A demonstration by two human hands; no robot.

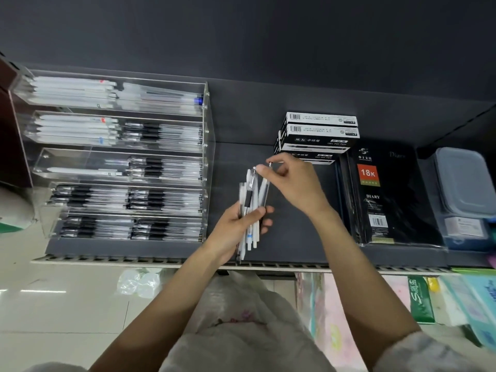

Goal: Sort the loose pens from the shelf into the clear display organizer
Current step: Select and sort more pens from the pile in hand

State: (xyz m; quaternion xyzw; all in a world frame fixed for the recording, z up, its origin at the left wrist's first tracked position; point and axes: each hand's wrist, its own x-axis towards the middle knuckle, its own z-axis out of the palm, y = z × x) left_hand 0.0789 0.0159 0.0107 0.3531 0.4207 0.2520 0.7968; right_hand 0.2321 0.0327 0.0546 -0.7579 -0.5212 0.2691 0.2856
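Nearest to us, our left hand (241,224) wraps a bundle of loose pens (252,208), its fingers (264,212) curled around the barrels about midway so the ends fan out above and below the fist. We hold them upright over the dark shelf (290,237), which seems meant to keep the tops free for picking one at a time. The forearm comes up from below left, wrist fairly straight.

Just above the bundle, our right hand (292,181) arches over the pen tops with the wrist bent. Its thumb and forefinger pinch a single pen (270,164) by its small metal tip; the other fingers hang loosely curled. We judge this to be the selecting step, one pen being drawn clear of the rest.

To the left stands the clear display organizer (120,154), its stacked trays already holding white pens in the upper tiers and black-gripped ones lower down. That split suggests the pinched pen should go by type.

Farther back sit stacked pen boxes (319,132), with a black diary (381,194) to their right.
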